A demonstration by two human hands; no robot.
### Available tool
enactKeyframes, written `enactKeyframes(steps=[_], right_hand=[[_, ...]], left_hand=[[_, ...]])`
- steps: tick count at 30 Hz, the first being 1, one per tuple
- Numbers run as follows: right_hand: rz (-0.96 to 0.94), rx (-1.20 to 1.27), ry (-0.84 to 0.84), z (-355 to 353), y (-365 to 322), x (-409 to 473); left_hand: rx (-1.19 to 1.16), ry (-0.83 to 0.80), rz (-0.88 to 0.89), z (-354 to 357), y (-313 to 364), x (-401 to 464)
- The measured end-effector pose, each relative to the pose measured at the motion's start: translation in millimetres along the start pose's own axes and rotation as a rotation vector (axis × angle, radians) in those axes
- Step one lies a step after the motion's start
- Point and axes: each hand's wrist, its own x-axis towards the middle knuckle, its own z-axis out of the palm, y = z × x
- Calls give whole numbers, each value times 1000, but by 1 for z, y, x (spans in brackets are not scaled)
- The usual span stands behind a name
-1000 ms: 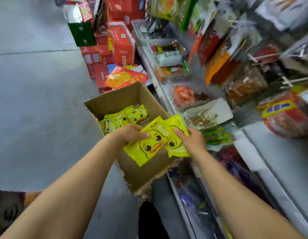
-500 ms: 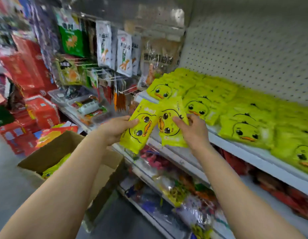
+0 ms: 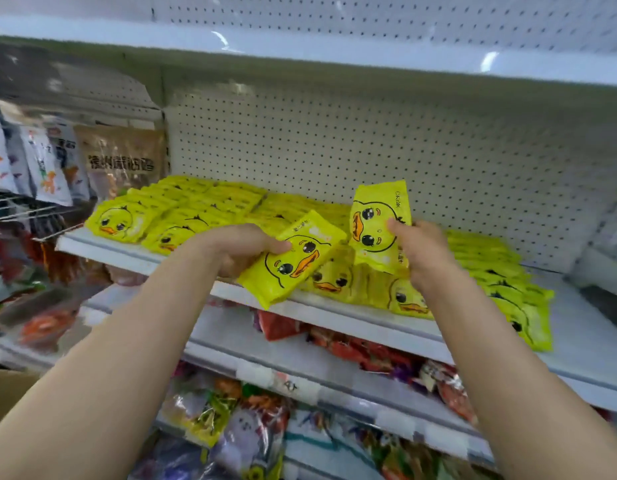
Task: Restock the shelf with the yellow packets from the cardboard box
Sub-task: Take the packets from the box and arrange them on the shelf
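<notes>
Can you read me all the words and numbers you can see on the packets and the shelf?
Yellow packet in the right hand: small dark letters along its top right edge, too blurred to read.
Yellow packet in the left hand: faint print near its top, unreadable.
Brown bag hanging on the left: large dark characters, too blurred to read.
Shelf price tags: blurred, unreadable.

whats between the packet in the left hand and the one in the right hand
In the head view the packet in the left hand and the one in the right hand are apart; through the gap show only stocked yellow packets lying on the shelf.
</notes>
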Motion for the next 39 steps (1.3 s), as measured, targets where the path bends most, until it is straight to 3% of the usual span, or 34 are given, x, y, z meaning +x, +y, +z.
enactKeyframes(steps=[8, 14, 31, 39], right_hand=[[108, 79, 172, -173, 15, 19], [73, 122, 348, -260, 22, 28], [-51, 176, 644, -345, 17, 90], [3, 97, 610, -386, 20, 104]], left_hand=[[166, -196, 14, 159, 60, 57], [381, -210, 99, 236, 97, 104], [794, -250, 593, 353, 191, 236], [804, -139, 679, 416, 210, 278]])
